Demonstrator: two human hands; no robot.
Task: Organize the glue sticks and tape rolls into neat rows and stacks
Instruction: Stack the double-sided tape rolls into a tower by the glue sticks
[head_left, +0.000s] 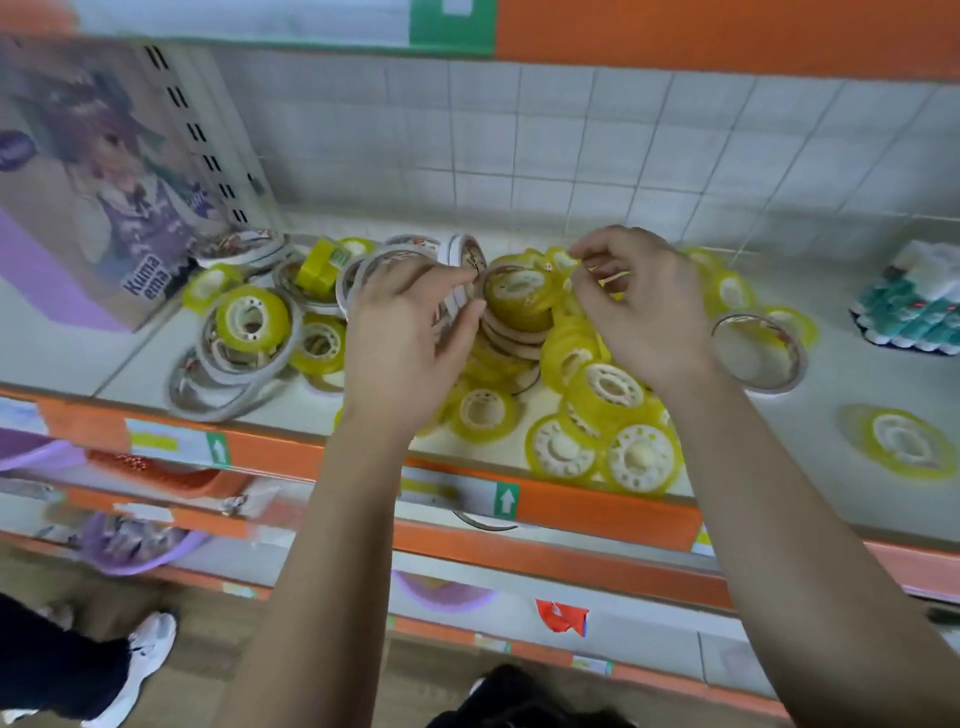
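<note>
Left hand (410, 332) is gripping white tape rolls (460, 254) mid-pile (597, 384), right hand (644, 312) hold unclear; "Kuma" box (78, 208) sitting left, shelf (857, 374) lying open right.

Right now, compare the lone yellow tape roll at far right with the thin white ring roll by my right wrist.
The yellow roll is translucent yellow with a white spoked core; the ring roll is a thin whitish band with a wide open centre. The yellow roll lies apart from the pile; the ring roll sits at its edge. Both rest on the shelf, unheld.
</note>
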